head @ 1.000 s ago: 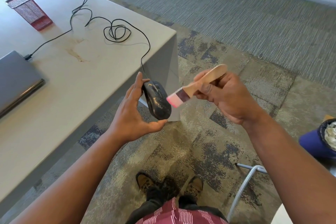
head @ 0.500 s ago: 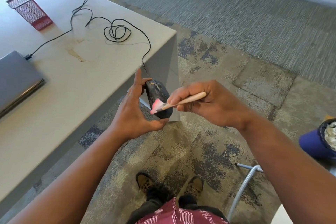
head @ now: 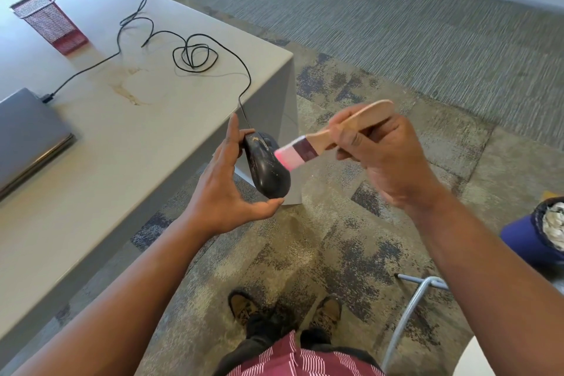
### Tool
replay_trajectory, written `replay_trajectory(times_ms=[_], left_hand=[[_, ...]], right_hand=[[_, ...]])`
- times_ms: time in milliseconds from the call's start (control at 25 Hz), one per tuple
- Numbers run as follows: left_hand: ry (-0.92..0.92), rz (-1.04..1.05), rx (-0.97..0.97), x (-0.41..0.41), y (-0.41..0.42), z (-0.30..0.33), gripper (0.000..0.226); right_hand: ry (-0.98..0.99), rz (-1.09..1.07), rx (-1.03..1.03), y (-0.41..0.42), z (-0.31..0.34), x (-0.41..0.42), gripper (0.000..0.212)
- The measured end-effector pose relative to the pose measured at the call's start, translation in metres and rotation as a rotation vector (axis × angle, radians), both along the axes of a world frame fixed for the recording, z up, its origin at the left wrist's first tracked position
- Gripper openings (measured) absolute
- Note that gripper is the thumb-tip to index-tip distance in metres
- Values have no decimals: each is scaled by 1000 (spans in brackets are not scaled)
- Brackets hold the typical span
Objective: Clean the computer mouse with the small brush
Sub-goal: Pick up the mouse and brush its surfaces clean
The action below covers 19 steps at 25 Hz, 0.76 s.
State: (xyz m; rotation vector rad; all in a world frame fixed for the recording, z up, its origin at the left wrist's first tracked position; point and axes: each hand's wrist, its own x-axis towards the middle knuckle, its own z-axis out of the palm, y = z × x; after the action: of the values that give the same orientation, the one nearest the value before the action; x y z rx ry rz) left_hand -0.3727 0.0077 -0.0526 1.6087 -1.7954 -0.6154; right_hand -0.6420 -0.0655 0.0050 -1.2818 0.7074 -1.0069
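The left hand [head: 227,189] grips the glossy black wired computer mouse [head: 266,167] between thumb and fingers, held in the air just off the corner of the grey tabletop [head: 128,131]. The right hand [head: 384,152] is curled round the wooden handle of the small pink-bristled brush [head: 308,148], its bristles touching the mouse's right side. The mouse's black cable [head: 195,53] lies coiled on the tabletop.

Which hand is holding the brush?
The right hand grips the small wooden-handled brush with pink bristles; the left hand holds the black computer mouse instead.
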Motion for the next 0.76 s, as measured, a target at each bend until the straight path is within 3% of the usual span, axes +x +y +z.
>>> replay_trajectory(times_ms=[120, 240, 520, 640, 760], left_hand=[[-3, -2, -12, -4, 1, 0, 148], [10, 4, -52, -7, 3, -1, 144], [16, 26, -49, -3, 7, -2, 143], [4, 12, -46, -4, 8, -3, 144], [29, 9, -51, -6, 7, -2, 145]], right_hand=[[-86, -83, 326, 10, -6, 29, 5], [-56, -123, 502, 16, -19, 38, 5], [-8, -303, 514, 12, -34, 17, 6], [-146, -224, 562, 13, -29, 21, 7], [-137, -117, 551, 18, -30, 26, 7]])
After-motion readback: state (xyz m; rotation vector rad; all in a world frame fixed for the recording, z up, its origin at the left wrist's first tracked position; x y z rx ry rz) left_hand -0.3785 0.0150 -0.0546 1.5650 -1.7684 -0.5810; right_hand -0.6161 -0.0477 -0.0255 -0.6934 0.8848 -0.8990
